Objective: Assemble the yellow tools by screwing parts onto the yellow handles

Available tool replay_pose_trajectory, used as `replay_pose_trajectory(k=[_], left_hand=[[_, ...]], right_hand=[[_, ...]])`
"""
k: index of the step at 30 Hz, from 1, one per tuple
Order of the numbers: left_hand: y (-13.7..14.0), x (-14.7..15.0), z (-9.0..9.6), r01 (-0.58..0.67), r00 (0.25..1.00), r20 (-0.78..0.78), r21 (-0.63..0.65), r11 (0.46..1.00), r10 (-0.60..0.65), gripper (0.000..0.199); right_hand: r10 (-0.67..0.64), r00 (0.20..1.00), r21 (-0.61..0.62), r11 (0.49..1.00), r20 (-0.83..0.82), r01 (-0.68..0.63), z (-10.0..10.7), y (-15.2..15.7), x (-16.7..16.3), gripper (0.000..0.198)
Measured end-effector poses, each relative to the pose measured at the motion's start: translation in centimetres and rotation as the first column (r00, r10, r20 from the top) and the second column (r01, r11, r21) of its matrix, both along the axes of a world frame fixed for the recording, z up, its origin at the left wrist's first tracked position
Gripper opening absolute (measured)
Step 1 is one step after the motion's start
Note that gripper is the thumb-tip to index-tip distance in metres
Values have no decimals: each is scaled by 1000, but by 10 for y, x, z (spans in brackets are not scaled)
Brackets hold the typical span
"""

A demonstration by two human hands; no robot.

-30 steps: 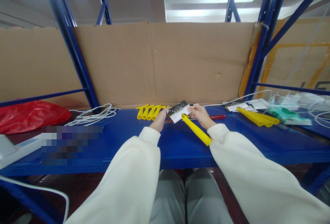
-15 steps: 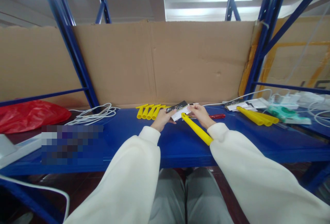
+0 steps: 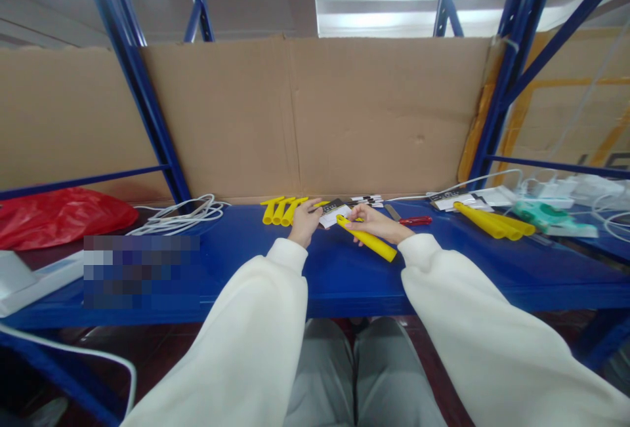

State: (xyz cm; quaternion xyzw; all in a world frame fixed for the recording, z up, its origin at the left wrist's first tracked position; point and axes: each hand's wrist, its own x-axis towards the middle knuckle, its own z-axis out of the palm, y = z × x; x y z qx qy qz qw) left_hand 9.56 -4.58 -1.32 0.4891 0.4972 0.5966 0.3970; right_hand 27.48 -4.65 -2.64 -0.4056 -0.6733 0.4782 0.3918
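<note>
My left hand (image 3: 306, 220) has its fingers curled at the left edge of a black-and-white printed card (image 3: 331, 210). A yellow tapered plastic tube (image 3: 374, 245) lies slantwise, its narrow end with a hole overlapping the card's right part. Around this narrow end my right hand (image 3: 375, 223) is closed, fingertips near the card. The tube's wide end points toward me. Beside my left hand stand several yellow T-shaped tubes (image 3: 277, 214) in a row, partly hidden by it.
A red-handled tool (image 3: 415, 221) lies right of my right hand, near black-and-white strips (image 3: 367, 200). Farther right are carded yellow tubes (image 3: 485, 220) and a green-and-white packet (image 3: 546, 217). White cable (image 3: 184, 216) and a red bag (image 3: 69, 217) lie left. Cardboard (image 3: 344, 112) walls the back.
Both hands, the card and the yellow tube have shifted slightly left. My right hand has moved onto the tube's narrow end from the card's edge. The strips behind it show more.
</note>
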Motion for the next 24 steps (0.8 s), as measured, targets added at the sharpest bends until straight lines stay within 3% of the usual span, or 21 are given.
replay_pose_trajectory(k=[3,15,24], left_hand=[[2,-1,-3,37,998,-44,-18,999,-38,32],[3,-4,1,13,999,-42,-43,999,-14,29],[-3,-3,5,68,992,108,-92,993,-58,36]], right_hand=[[44,999,12,999,18,-45,-3,2,1,46],[0,999,101,995,43,-4,-3,5,2,36],[-89,993,89,993,82,82,2,1,-2,22]])
